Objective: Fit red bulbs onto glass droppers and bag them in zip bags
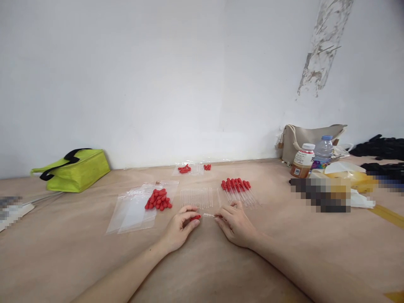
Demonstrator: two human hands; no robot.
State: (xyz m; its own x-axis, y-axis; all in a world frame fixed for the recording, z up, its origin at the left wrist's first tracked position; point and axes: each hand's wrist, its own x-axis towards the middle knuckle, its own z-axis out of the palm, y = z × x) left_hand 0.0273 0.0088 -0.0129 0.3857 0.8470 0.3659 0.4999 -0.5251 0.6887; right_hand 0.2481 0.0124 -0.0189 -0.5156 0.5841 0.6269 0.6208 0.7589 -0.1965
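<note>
1. Our left hand (180, 229) pinches a red bulb (196, 217) — likely soft and grippy, best held around its body.
2. Our right hand (235, 223) pinches a clear tube (208, 215), pointing toward the bulb — probably light, stiff, fragile; we'd grip gently near one end.

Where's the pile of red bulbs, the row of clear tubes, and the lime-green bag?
Pile of red bulbs (158, 199), head view: middle of the heap.
Row of clear tubes (197, 198), head view: middle of the row.
Lime-green bag (77, 172), head view: its side panel.
</note>
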